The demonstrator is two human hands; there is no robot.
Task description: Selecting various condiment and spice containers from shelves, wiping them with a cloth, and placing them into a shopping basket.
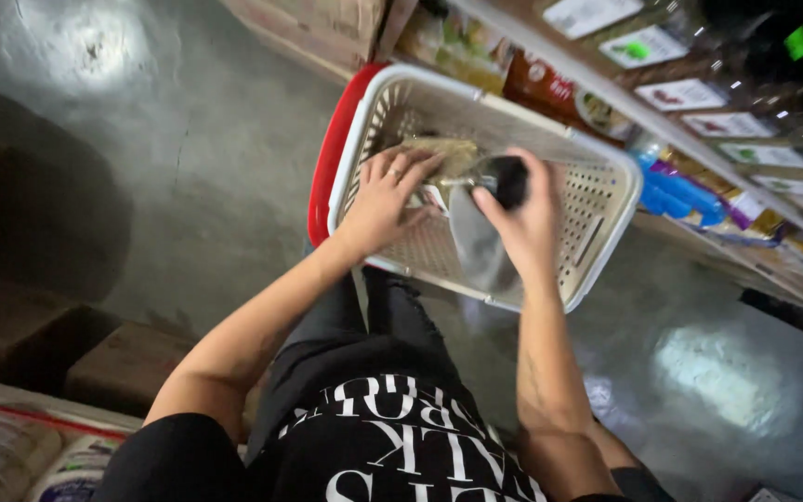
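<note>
Below and around both hands spreads a grey, glossy concrete floor [197,158], catching bright patches of light well to the left of the fingers and again down to their right. Beyond the fingertips, along the upper right, runs a long store shelf [699,139] with paper tags on its edge and packed goods under it, among them blue bottles [676,193] just to the right of the right hand's knuckles. A cardboard box [313,28] sits on the floor above and beyond the left fingers. Directly under both hands lies a cream perforated plastic basket [597,200], nested in a red basket [327,153] whose rim shows just left of the left fingers. The left hand [385,200] reaches into the cream basket with its fingers [411,167] spread and laid flat on a yellowish-green packet [443,153] that lies at the basket's far side, right at the fingertips; they press on it rather than close around it. The right hand [522,218] is curled tight around the dark cap end of a bottle [506,178], whose blurred greyish body slants down toward the person, between the two hands; its make-up is too smeared to tell. A ring shows on one left finger.
</note>
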